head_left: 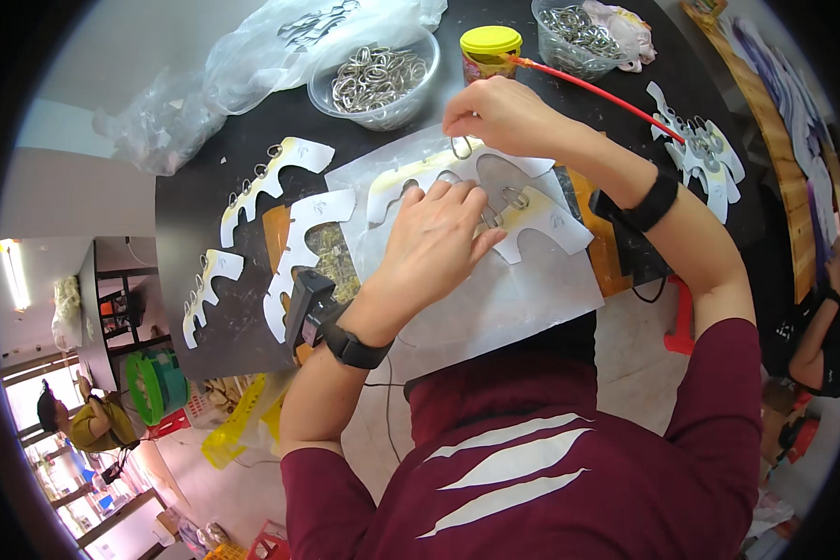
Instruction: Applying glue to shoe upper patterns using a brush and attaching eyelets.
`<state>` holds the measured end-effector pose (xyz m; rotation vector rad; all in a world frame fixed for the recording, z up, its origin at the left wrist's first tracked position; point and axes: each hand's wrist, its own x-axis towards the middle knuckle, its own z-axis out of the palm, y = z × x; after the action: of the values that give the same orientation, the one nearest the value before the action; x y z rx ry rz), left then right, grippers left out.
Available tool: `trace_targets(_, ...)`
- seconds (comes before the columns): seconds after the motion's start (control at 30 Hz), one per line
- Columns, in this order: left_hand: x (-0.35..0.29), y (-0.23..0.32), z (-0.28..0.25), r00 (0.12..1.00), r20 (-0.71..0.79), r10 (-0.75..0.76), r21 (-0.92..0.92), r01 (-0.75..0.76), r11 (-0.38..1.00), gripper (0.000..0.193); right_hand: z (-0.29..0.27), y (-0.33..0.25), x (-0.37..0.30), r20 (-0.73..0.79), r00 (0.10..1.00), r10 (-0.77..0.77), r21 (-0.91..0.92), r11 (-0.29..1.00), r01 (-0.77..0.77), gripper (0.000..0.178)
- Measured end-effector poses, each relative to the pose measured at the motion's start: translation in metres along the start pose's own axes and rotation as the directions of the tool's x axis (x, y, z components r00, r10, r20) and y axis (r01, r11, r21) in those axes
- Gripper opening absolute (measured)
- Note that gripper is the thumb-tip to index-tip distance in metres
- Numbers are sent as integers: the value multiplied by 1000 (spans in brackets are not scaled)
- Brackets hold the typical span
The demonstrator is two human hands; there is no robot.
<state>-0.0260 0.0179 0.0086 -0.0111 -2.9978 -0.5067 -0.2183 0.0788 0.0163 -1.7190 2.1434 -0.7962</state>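
Pinched in the fingers of my right hand (495, 114) is a metal ring (460, 147), hanging just above the far edge of a white scalloped piece (411, 179) with a yellowish upper edge. My left hand (434, 229) rests palm down over that piece, thumb apart from the fingers; its fingertips lie near metal rings (491, 217), partly hiding them. Right of it lies a second white scalloped piece (551, 224) with rings (515, 197) at its yellowish edge. Both pieces rest on a pale translucent sheet (513, 299).
Clear tubs of metal rings (380, 82) (579, 42) stand at the back, around a yellow-lidded tub (491, 42) and a red hose (597, 91). More white pieces (271, 177) (210, 285) lie left, others (709, 159) far right. A plastic bag (271, 56) covers the back left. Other people are nearby.
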Motion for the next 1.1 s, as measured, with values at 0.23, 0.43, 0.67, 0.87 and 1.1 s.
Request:
trace_targets(0.23,0,-1,1,1000,8,-5,-18,5,1000,34,13,6,18,77,996,54,-70,996,-49,14)
trace_targets(0.43,-1,-2,3,1000,6,0,-20,0,1000,35,18,9,19,81,994,79,-117,991,-69,15)
trace_targets(0.67,-1,-2,2,999,44,-13,-23,14,1000,38,12,11,7,49,998,-28,-222,974,38,16)
trace_targets(0.87,-2,-1,2,999,45,-17,-11,17,1000,38,15,10,-1,69,996,-55,-236,969,70,20)
trace_targets(1.1,-1,-2,2,998,58,-20,-14,20,1000,37,18,11,-2,58,996,-65,-301,950,79,22)
